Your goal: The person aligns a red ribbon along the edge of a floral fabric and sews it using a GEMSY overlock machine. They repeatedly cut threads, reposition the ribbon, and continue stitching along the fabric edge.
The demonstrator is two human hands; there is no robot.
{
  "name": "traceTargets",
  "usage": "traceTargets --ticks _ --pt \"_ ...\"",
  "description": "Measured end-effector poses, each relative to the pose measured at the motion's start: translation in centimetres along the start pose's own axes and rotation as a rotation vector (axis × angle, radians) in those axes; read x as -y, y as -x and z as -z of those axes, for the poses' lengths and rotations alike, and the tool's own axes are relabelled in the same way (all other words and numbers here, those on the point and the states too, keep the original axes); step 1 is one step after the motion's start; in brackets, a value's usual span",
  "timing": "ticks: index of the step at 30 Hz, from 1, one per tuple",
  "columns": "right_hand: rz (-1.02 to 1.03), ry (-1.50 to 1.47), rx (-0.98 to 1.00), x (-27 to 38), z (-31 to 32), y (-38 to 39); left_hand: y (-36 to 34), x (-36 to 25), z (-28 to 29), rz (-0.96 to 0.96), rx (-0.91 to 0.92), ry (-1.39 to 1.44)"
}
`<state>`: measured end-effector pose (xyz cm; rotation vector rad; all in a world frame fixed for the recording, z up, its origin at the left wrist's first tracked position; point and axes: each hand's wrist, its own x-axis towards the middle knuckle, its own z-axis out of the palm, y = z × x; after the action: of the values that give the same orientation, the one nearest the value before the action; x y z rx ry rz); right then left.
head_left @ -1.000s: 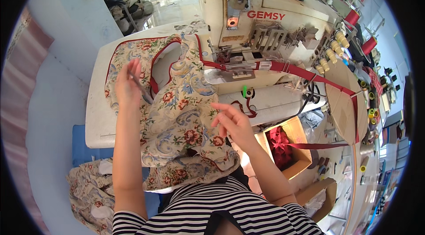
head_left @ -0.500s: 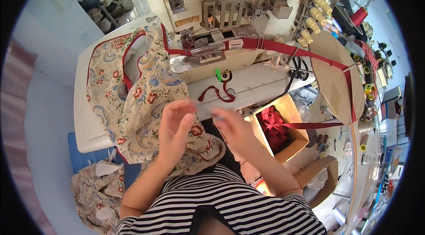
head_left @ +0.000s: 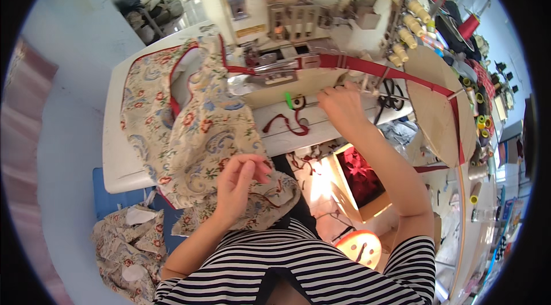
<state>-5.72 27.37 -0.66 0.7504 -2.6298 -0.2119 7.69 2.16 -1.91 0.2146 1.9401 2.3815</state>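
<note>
My left hand (head_left: pixel 236 185) hovers over the lower part of a floral fabric piece (head_left: pixel 215 121) edged in red binding, its fingers loosely curled and nothing visible in them. My right hand (head_left: pixel 343 108) reaches to the front of the sewing machine bed (head_left: pixel 275 95), with its fingertips bent at small metal parts; what they grip is hidden. Red binding tape (head_left: pixel 367 65) runs across the machine into a metal folder (head_left: pixel 278 65) beside the fabric. Left of my right hand, on the table, lie a curled red tape scrap (head_left: pixel 293 127) and a small green-handled tool (head_left: pixel 289 100).
Beneath the table's right side stands a cardboard box (head_left: pixel 373 213) of red tape, near an orange-rimmed stool seat (head_left: pixel 360 248). Thread cones (head_left: pixel 410 23) and a cardboard disc (head_left: pixel 433 98) are at the right. More floral pieces (head_left: pixel 129 247) lie at lower left on a blue surface.
My right hand has moved from near my left hand out and up to the machine bed. My left hand has stayed over the fabric, its fingers curling in. The view has shifted slightly.
</note>
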Motion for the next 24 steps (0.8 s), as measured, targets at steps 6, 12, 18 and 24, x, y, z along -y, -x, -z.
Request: traceTargets --ticks 6,12,18,24 --pt "0.146 0.229 0.029 2.3 -1.7 -2.9 2.3 -1.0 2.9 0.0 -0.032 0.02" --pt "0.262 0.181 -0.121 3.6 -0.8 -2.7 2.4 -1.7 4.9 -0.069 -0.061 0.022" --pt "0.014 -0.339 -0.204 6.0 5.7 0.2 -2.2 -3.7 7.1 -0.431 -0.085 -0.565" --pt "-0.301 -0.474 -0.359 1.4 6.5 2.5 -10.5 -6.1 6.1 -0.631 -0.065 -0.916"
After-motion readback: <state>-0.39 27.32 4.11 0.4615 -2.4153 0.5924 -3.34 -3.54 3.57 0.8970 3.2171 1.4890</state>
